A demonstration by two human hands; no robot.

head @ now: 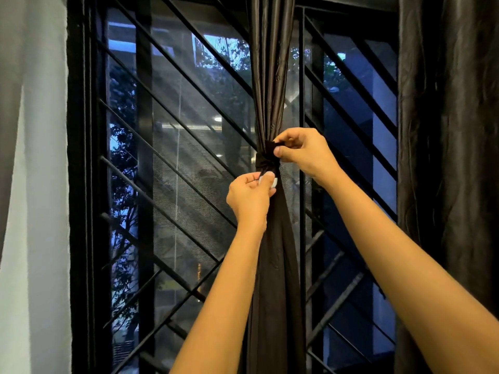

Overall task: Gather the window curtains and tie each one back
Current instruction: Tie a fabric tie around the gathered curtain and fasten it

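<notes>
Dark brown cloth in both our hands. Nearest to us, two bare forearms run up from the bottom edge to mid-frame. Left hand [249,197] sits just under the wrap. Its grip is pressed together, thumb and forefinger pinching a small white piece [273,182] along with some dark fabric; we can't tell what the white bit is. Right hand [303,155] is higher and to the right, its grip pinching one end of the tie [263,161] between thumb and forefinger, other fingers curled.

The tie wraps round the middle curtain [270,76] at hand height and cinches it into a narrow bundle. Folds fan out above and the fabric hangs straight down below, between our forearms. The second curtain [448,130] hangs in loose folds at the right edge, well apart from both hands.

Behind is a black window grille [172,147] with diagonal bars and a mesh screen [189,171]. White wall [35,184] on the left. Beyond that we see trees [121,147], building lights and blue dusk.
</notes>
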